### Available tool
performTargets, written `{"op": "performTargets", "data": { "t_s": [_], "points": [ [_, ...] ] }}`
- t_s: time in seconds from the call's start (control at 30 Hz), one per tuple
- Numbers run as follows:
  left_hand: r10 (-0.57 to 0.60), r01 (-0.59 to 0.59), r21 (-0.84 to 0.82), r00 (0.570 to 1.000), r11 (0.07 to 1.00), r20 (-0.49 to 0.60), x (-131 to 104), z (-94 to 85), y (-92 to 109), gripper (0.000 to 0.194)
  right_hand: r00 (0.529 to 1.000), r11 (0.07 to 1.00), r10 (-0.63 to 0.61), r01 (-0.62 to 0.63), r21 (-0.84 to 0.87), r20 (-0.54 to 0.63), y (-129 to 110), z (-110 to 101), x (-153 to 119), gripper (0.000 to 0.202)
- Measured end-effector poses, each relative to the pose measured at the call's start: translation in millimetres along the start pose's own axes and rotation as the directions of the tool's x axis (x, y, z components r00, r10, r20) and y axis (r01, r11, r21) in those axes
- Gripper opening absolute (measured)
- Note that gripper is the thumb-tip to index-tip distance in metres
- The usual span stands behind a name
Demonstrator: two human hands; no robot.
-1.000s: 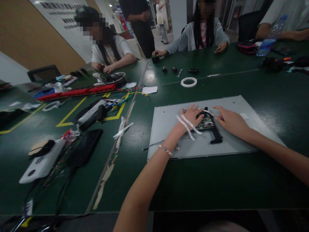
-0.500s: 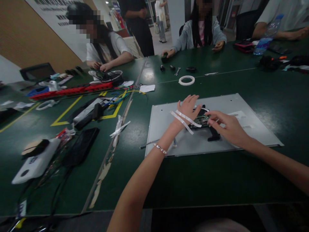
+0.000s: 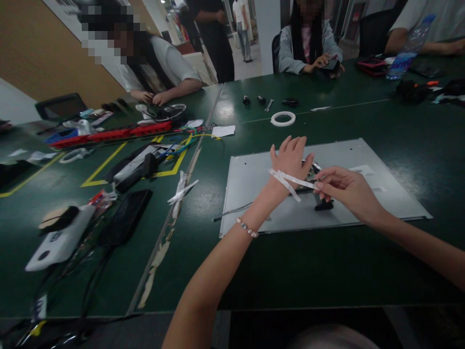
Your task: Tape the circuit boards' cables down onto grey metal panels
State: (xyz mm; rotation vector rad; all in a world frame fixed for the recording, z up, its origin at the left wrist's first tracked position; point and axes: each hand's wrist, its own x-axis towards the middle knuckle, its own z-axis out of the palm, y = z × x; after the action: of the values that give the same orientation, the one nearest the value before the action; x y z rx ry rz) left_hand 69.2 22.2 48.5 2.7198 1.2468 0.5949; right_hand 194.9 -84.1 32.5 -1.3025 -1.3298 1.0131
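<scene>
My left hand (image 3: 289, 160) is spread palm down above a grey metal panel (image 3: 250, 182), its fingers apart and holding nothing. Two white tape strips (image 3: 290, 190) cling to the back of that hand near the wrist. The free end of one strip is pinched between the thumb and fingers of my right hand (image 3: 339, 188), so it stretches between both hands. Beneath them, partly hidden, a green circuit board (image 3: 311, 178) and a black bracket (image 3: 323, 205) rest on the panel.
A white tape roll (image 3: 283, 118) and small wrench (image 3: 269, 105) lie beyond the panel. Left are a black phone (image 3: 125, 218), white power bank (image 3: 60, 242), cables and a red power strip (image 3: 112, 135). People sit across the table; a water bottle (image 3: 410, 48) stands far right.
My right hand has taken hold of one tape strip's end and pulled it rightward. My left hand has turned slightly, fingers more upright. The person opposite now holds a dark object in both hands.
</scene>
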Motion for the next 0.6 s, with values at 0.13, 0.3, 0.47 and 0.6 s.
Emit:
{"op": "performTargets", "data": {
  "t_s": [0.13, 0.3, 0.47, 0.6],
  "points": [
    [-0.043, 0.042, 0.014, 0.999, 0.999, 0.018, 5, -1.2, -16, 0.045, 0.996, 0.997, -0.053, 0.049, -0.064, -0.069, -1, -13, 3, 0.024],
    [0.084, -0.035, -0.275, 0.982, 0.961, 0.167, 13, -21.6, -43, 0.032, 0.997, 0.991, -0.044, 0.034, -0.131, -0.069, 9, -52, 18, 0.031],
    [0.362, -0.093, -0.585, 0.859, 0.806, 0.362, 8, -40.9, -45, 0.031, 0.976, 0.945, 0.105, -0.037, -0.325, 0.193, 27, -80, 28, 0.035],
    [0.430, -0.078, -0.633, 0.796, 0.770, 0.425, 4, -30.7, -29, 0.029, 0.951, 0.933, 0.145, -0.041, -0.357, 0.272, 36, -79, 30, 0.036]
  ]
}}
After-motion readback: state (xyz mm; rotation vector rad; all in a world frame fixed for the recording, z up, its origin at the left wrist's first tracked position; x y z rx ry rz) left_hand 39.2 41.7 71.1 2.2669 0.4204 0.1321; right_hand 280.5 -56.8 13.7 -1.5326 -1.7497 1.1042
